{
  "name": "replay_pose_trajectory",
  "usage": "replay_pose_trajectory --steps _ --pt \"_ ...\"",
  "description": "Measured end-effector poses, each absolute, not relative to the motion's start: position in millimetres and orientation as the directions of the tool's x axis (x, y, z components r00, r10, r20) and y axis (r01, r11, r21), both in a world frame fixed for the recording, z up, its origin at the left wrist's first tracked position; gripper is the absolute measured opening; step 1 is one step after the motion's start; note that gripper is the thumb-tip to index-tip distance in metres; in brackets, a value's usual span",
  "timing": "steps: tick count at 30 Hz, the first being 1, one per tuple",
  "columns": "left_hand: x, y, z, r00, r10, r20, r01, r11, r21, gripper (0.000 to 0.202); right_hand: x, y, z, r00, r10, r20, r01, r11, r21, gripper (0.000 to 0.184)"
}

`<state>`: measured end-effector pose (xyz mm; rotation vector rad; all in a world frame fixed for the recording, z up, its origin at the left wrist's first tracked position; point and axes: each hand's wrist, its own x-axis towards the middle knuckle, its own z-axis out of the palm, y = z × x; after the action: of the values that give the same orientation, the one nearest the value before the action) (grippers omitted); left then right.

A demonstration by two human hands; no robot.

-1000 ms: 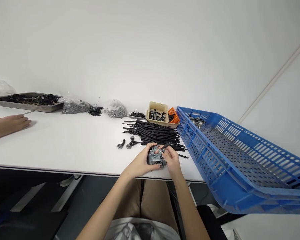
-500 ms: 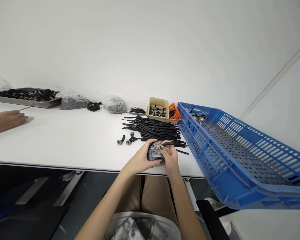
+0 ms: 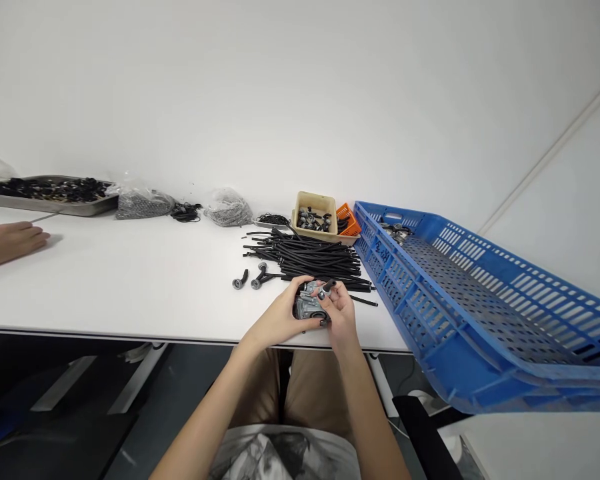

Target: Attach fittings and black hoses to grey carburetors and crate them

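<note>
My left hand (image 3: pixel 280 317) is wrapped around the side of a grey cast-metal carburetor (image 3: pixel 307 307), held just above the table's front edge. Against the carburetor's upper right, my right hand (image 3: pixel 341 313) pinches a grey round cap with a short black rubber tube (image 3: pixel 329 287); the tube points up and to the right. Whether the cap is seated on the body cannot be made out. Loose on the table to the left lies a similar capped elbow (image 3: pixel 240 280), with another pair of capped pieces (image 3: pixel 260 277) beside it. Behind my hands spreads a pile of black rubber hoses (image 3: pixel 310 257).
A large blue crate (image 3: pixel 430 320) stands along the right, with metal parts (image 3: pixel 396 232) inside. Behind the hoses are a cream tub (image 3: pixel 296 217) and an orange basket (image 3: pixel 351 223). Bagged parts (image 3: pixel 227 208) and a metal tray (image 3: pixel 87 208) line the wall. Another person's hand (image 3: pixel 15 243) rests at left.
The black tube on the cap in my right hand has swung from lying rightward to pointing more upward. My left hand keeps its hold on the carburetor.
</note>
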<state>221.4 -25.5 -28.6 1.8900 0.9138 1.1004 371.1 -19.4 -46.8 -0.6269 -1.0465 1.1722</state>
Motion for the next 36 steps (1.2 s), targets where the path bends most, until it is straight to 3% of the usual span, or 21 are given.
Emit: replay_pose_trajectory --steps 12,19,23,28,36 --pt "222.1 -27.3 -27.2 0.366 0.871 0.328 0.222 -0.424 0.878 0.068 373.6 -27.1 -41.1 -0.006 0.947 0.322 -0.528 0.271 -0.805 0.021" --pt "222.3 -26.8 -27.1 0.36 0.863 0.356 0.217 -0.448 0.867 0.064 373.8 -24.0 -44.6 0.009 0.951 0.309 -0.436 0.282 -0.855 0.05" --pt "222.0 -27.4 -25.4 0.367 0.856 0.364 0.213 -0.458 0.863 0.062 372.8 -24.5 -42.3 -0.003 0.952 0.306 -0.407 0.278 -0.87 0.031" --pt "222.2 -27.4 -24.6 0.378 0.856 0.353 0.215 -0.452 0.866 0.063 374.0 -27.6 -38.3 -0.01 0.959 0.282 -0.525 0.235 -0.818 0.02" --pt "222.5 -27.7 -24.8 0.375 0.859 0.35 0.225 -0.45 0.864 0.062 375.9 -27.3 -38.8 -0.026 0.957 0.288 -0.531 0.231 -0.815 0.041"
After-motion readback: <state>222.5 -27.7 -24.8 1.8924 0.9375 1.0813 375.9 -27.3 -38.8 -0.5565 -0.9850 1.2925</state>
